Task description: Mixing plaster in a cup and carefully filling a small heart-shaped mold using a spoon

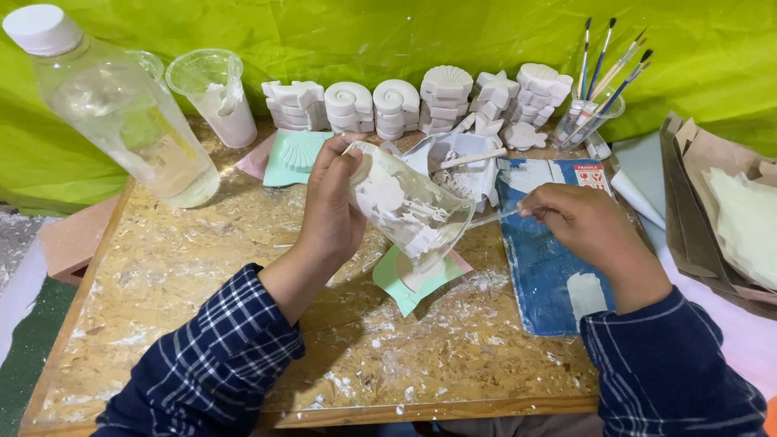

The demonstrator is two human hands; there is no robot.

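Sleeves of dark blue checked cloth, both cut off at the lower edge. Chipboard surface [202, 267]: rough, flaked, dusted with white crumbs and smears. Left hand [332, 206]: grip closed round the base end of a clear plastic cup [409, 210], held tilted above the surface with its mouth turned down and to the right; cup wall coated inside with white plaster in patches and ridges. Right hand [579, 222]: fingers pinched on a thin stick [494, 216], clear or pale, whose tip reaches the cup's rim; its far end is lost against the plaster. Directly beneath the cup's mouth, a pale green mould [409, 283], thin and glossy, lying flat on the surface with white fill in its hollow; its shape is partly masked by the cup. Beside it, a blue sheet [538, 279], matte, stained white. At right, brown card pieces [700, 194], stacked, cut by the frame. Behind the cup, a white crumpled tub [469, 166] with a stick across it, contents unclear. At left, a clear plastic bottle [121, 105], white cap, tilted. Further back, a second plastic cup [214, 93], plaster-smeared; a row of white shell-shaped casts [421, 101], stacked; brushes [607, 69] standing in a clear cup. Green cloth [364, 32] backdrop, creased.
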